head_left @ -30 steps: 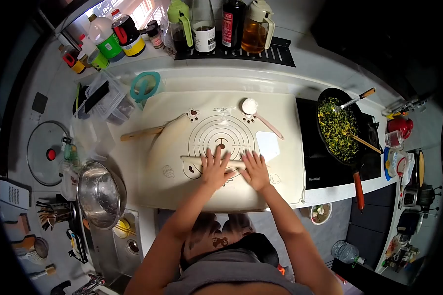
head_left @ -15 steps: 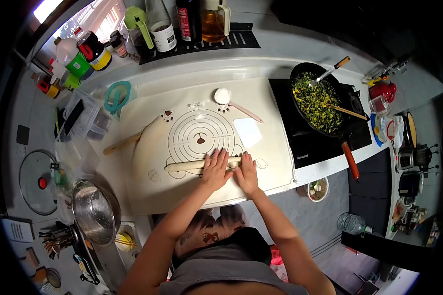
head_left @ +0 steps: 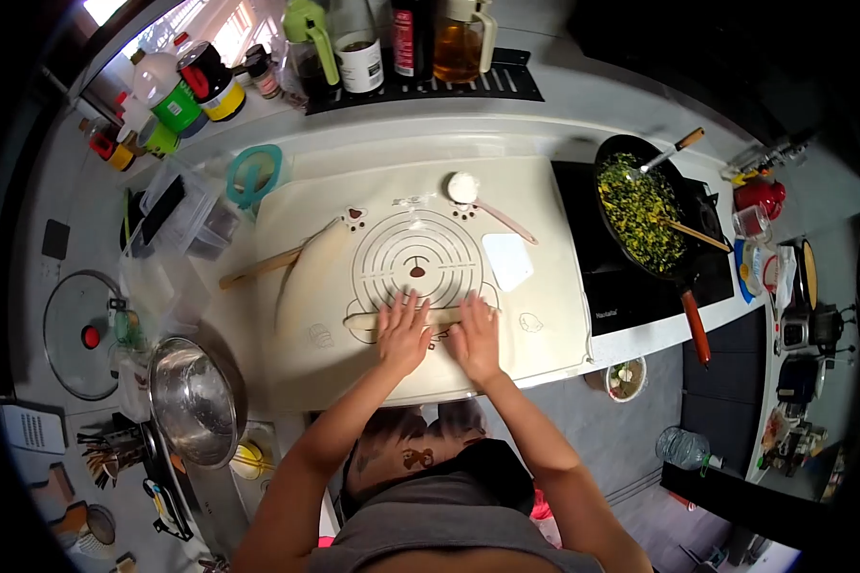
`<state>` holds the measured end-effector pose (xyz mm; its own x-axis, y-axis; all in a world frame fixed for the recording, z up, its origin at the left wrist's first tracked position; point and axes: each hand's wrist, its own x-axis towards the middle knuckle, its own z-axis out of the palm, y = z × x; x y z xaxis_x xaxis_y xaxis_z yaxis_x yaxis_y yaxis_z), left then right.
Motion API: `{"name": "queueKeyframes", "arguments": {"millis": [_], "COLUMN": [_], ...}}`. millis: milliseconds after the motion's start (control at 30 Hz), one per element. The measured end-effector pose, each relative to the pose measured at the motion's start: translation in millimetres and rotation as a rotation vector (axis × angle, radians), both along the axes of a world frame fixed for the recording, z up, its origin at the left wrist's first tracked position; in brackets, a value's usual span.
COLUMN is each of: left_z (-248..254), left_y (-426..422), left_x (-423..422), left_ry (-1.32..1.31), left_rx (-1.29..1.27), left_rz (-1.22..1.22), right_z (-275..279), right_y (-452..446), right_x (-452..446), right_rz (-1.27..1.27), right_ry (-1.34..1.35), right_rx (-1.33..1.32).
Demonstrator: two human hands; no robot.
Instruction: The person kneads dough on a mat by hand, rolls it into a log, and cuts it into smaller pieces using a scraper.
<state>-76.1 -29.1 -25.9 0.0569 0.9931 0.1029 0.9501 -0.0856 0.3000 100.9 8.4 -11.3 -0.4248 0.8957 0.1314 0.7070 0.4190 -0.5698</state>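
A long, thin roll of pale dough (head_left: 441,316) lies crosswise on the cream mat (head_left: 545,353) printed with circles. My left hand (head_left: 403,336) rests flat on the roll left of its middle, fingers spread and pointing away from me. On its right part lies my right hand (head_left: 475,338), also flat with fingers apart. The roll's left end sticks out past my left hand. A larger pale mass of dough (head_left: 312,272) lies at the mat's left, beside a wooden rolling pin (head_left: 258,269). White powder fills a pink-handled scoop (head_left: 464,188), and a white scraper (head_left: 508,262) lies below it.
On the black cooktop (head_left: 621,304) at the right stands a pan (head_left: 645,205) of chopped greens with a spoon and chopsticks. A metal bowl (head_left: 196,402) is at the lower left. Several bottles (head_left: 167,93) line the back, and clear plastic containers (head_left: 186,215) sit at the left.
My left hand has shifted left along the dough roll, and the gap between my hands is wider than half a second ago. The camera view has also turned and shifted.
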Motion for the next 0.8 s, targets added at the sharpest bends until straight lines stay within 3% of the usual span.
{"name": "queueKeyframes", "arguments": {"millis": [67, 267, 400, 533, 633, 800], "left_z": [0.2, -16.6, -12.3, -1.6, -6.8, -10.3], "left_y": [-12.9, 55.6, 63.7, -19.3, -55.6, 11.4], "left_x": [-14.9, -53.7, -66.2, -59.3, -63.0, -92.5], "left_ry": [0.022, 0.074, 0.106, 0.071, -0.019, 0.008], "left_rx": [-0.043, -0.075, -0.040, -0.016, 0.027, -0.045], "left_rz": [0.048, 0.058, 0.366, 0.187, 0.095, 0.152], "right_z": [-3.6, -4.4, -13.8, -11.9, -12.0, -19.4], "right_y": [-11.6, 50.3, 69.9, 11.7, -6.4, 43.4], "right_x": [-25.3, -88.3, -90.9, -45.8, -27.2, -49.2], "right_rz": [0.229, 0.179, 0.160, 0.300, 0.343, 0.303], "right_ry": [-0.209, -0.518, -0.504, -0.412, -0.393, -0.465], "right_rx": [-0.001, -0.118, 0.041, 0.247, 0.218, 0.130]}}
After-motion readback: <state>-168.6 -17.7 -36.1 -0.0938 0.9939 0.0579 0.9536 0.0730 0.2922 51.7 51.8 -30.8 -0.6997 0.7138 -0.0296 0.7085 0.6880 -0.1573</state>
